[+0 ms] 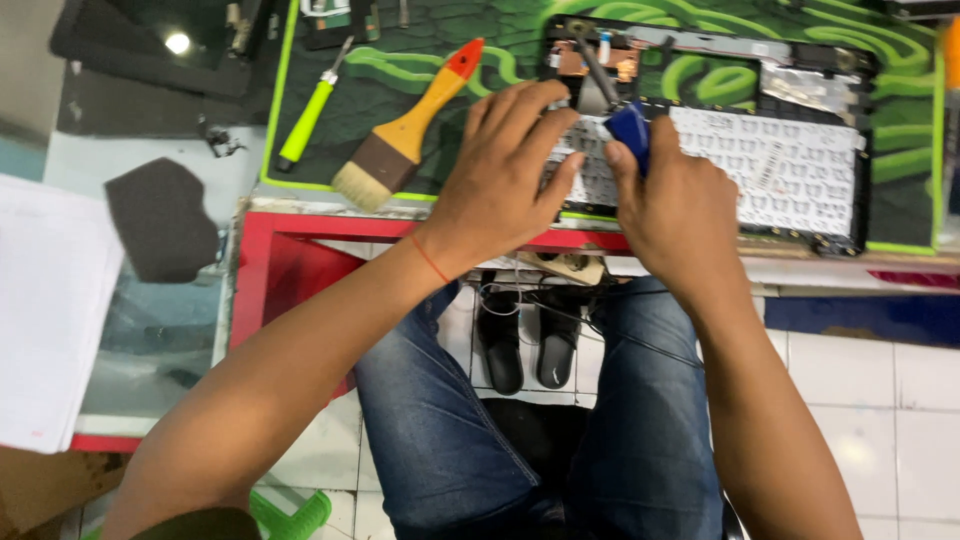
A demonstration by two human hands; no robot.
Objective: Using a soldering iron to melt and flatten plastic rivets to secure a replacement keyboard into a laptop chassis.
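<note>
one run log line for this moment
left hand: pressing laptop keyboard panel | right hand: gripping blue-handled tool | paintbrush: idle on mat

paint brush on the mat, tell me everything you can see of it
The paint brush lies flat and diagonal on the green-patterned mat, left of both hands. Its yellow-orange handle, which looks like plastic or painted wood, ends in a red tip pointing up-right; a dark brown band holds pale bristles near the mat's front edge. Nothing touches it but the mat.
</note>
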